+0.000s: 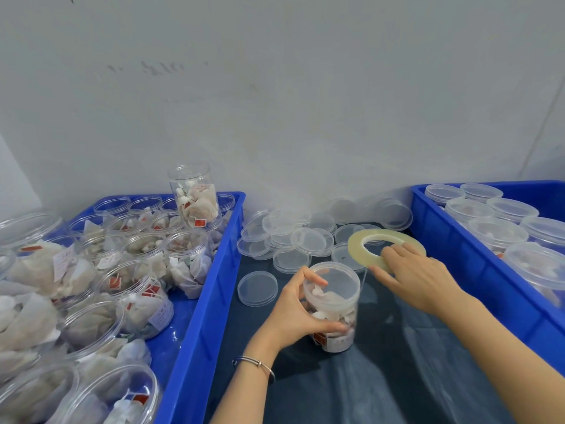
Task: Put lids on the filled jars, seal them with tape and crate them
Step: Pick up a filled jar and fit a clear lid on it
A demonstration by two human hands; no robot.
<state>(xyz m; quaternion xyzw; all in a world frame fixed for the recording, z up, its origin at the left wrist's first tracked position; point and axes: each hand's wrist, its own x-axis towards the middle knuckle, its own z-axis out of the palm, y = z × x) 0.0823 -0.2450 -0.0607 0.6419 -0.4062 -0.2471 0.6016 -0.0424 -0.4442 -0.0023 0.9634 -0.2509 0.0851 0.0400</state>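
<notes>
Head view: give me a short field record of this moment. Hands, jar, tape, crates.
left hand: grips the lidded jar, upright on the dark mat
right hand: holds the tape roll, a strand runs towards the jar
loose lids: piled behind the jar
left crate: open filled jars, no lids
right crate: lidded jars
stage: taping the lid

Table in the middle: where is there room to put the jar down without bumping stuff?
The dark mat is bare near you, between the left crate and the right crate. Farther back it is crowded with loose lids and the tape roll. Both crates are full of jars.
</notes>
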